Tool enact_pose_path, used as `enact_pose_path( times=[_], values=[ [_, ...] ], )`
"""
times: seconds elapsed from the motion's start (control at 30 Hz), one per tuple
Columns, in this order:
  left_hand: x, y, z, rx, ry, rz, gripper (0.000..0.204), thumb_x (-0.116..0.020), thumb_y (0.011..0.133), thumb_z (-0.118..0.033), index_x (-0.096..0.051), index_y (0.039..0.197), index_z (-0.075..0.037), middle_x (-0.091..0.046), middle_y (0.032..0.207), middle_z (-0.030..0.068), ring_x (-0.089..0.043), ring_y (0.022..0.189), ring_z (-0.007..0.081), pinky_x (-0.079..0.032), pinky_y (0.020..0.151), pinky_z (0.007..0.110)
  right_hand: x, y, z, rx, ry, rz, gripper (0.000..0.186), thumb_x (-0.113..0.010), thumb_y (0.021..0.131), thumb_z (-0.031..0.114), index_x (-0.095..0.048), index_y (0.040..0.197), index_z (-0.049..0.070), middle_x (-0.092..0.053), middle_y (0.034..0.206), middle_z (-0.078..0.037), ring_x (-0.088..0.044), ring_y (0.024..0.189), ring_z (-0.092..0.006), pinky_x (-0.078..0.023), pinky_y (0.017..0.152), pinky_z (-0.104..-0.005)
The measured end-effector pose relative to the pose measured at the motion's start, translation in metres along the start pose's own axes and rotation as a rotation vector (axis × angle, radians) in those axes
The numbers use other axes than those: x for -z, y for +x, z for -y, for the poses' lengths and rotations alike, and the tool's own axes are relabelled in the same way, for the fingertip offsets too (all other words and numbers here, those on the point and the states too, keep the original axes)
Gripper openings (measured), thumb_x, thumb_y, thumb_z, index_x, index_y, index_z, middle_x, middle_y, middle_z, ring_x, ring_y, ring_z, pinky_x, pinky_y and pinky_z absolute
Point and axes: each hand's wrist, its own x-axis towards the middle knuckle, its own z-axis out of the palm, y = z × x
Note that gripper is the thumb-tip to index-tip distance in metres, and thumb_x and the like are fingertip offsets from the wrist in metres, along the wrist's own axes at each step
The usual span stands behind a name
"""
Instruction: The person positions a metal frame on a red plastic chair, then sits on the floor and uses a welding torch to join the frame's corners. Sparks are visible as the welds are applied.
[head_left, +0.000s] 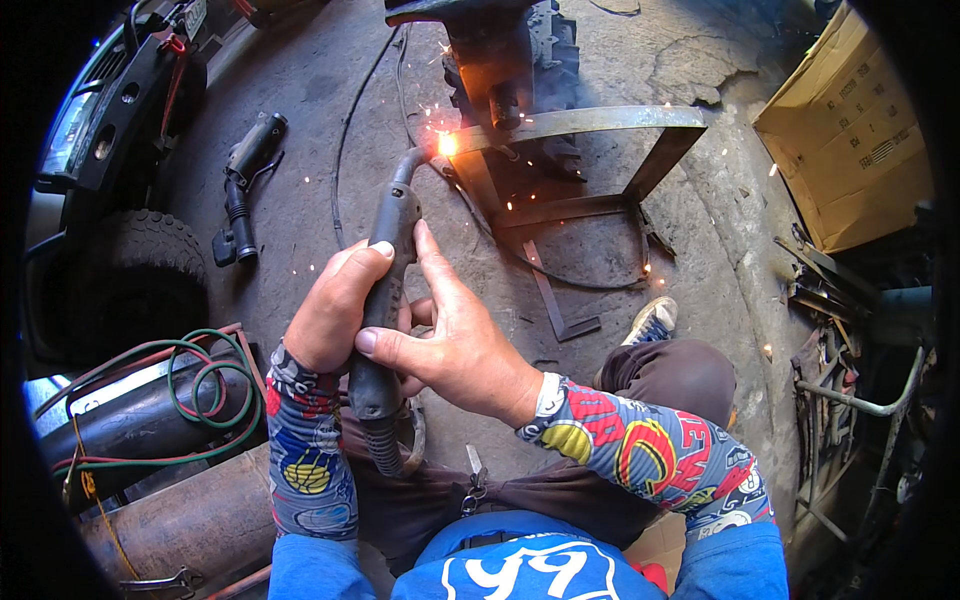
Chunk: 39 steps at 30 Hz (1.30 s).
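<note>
A black welding torch (378, 310) with a bent metal neck is held between both my hands. My left hand (340, 300) wraps round its grip, thumb on top. From the other side my right hand (455, 345) closes on the same grip, its index finger stretched up along the handle. The torch tip meets the left end of a flat metal bar on a rectangular metal frame (610, 122), where a bright orange arc (447, 145) throws sparks and smoke. A dark metal part (490, 60) stands just behind the bar, its lower end lit orange.
Left, a black air-intake-like pipe (240, 185) lies near a vehicle's tyre (150, 265). Gas cylinders (170, 510) with green and red hoses lie lower left. An angled metal piece (552, 300) and cables lie on the floor. A cardboard box (850, 130) and scrap metal are at right.
</note>
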Motion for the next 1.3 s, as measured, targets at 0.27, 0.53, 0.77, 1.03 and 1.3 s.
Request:
enact_pose_path(
  times=[0.27,0.53,0.77,1.03,1.3],
  values=[
    [-0.0022,0.0009,0.0011,-0.029,-0.021,-0.02,0.035,-0.051,0.101,-0.035,-0.061,0.109,-0.002,-0.064,0.077,0.0042,-0.061,0.059,0.0105,-0.049,0.051,0.025,-0.0031,0.0003,0.0002,-0.059,0.063,-0.042,0.12,-0.082,0.082,0.026,0.003,0.163,-0.003,-0.072,0.087,-0.015,-0.073,0.075,-0.0204,-0.058,0.067,-0.0326],
    [-0.004,-0.0007,-0.0019,0.013,-0.047,0.001,0.034,-0.05,0.102,-0.035,-0.061,0.109,-0.003,-0.064,0.08,0.0027,-0.062,0.064,0.0095,-0.05,0.055,0.025,-0.003,0.0008,-0.0043,-0.016,0.037,-0.062,0.12,-0.081,0.083,0.027,0.003,0.162,-0.005,-0.072,0.087,-0.016,-0.073,0.075,-0.0209,-0.058,0.067,-0.0328],
    [-0.0018,0.0016,0.0006,-0.013,-0.023,0.015,0.035,-0.05,0.103,-0.036,-0.061,0.108,-0.003,-0.064,0.081,0.0036,-0.062,0.064,0.0099,-0.05,0.055,0.025,-0.0022,-0.0001,-0.0037,0.002,0.005,-0.065,0.119,-0.08,0.083,0.028,0.003,0.161,-0.007,-0.072,0.084,-0.017,-0.074,0.075,-0.0229,-0.058,0.068,-0.0338],
    [-0.0007,0.0022,0.0042,-0.015,-0.029,-0.013,0.036,-0.05,0.103,-0.035,-0.062,0.109,-0.002,-0.064,0.081,0.0042,-0.062,0.064,0.0104,-0.05,0.055,0.025,-0.0028,0.0021,-0.0039,0.059,-0.069,-0.088,0.12,-0.081,0.082,0.03,0.001,0.161,-0.009,-0.073,0.086,-0.019,-0.074,0.078,-0.025,-0.058,0.075,-0.0346],
    [-0.0035,-0.0011,-0.0009,0.001,-0.037,0.008,0.035,-0.05,0.102,-0.034,-0.06,0.112,-0.002,-0.065,0.079,0.0049,-0.062,0.061,0.01,-0.05,0.052,0.025,-0.0005,-0.0027,-0.0006,-0.044,0.041,0.013,0.117,-0.078,0.091,0.021,0.014,0.163,0.004,-0.065,0.104,-0.022,-0.073,0.081,-0.0225,-0.061,0.056,-0.0309]
  ],
)
